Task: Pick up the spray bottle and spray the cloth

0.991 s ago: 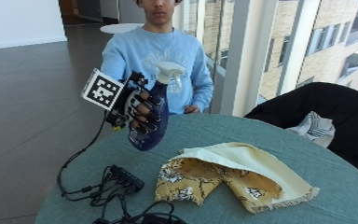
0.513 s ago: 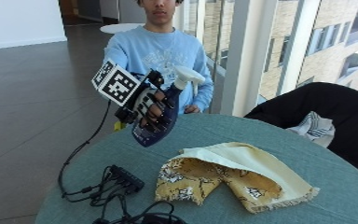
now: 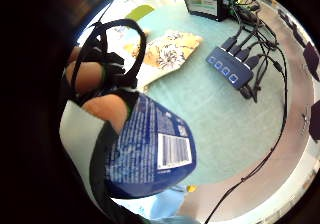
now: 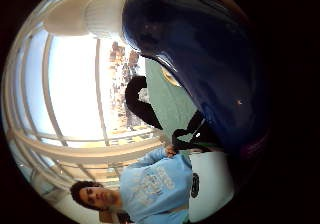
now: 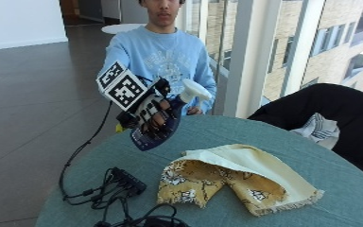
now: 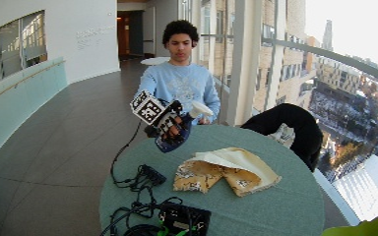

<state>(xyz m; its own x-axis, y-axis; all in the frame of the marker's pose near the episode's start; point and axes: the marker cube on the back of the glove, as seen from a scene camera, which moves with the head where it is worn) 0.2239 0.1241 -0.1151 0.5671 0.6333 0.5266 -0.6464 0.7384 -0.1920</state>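
Left of the cloth point(image 5: 238, 177), above the desk point(image 5: 332, 208), the gloved right hand point(image 5: 151, 111) holds the blue spray bottle point(image 5: 159, 125), fingers curled round its body. The bottle tilts so its white nozzle leans toward the cloth, probably lining up a spray. The cloth lies crumpled, folded open.

The gloved right hand point(image 5: 153, 113) covers the middle of the spray bottle point(image 5: 162, 124); its trigger is hidden behind the fingers. The print on the bottle label point(image 3: 150, 149) is too small to read. The bare hand is hidden behind the bottle head. The near edge of the worktop point(image 5: 332, 189) is cut off by the outside view's lower border. Part of the cloth point(image 3: 165, 51) lies behind the hand straps.
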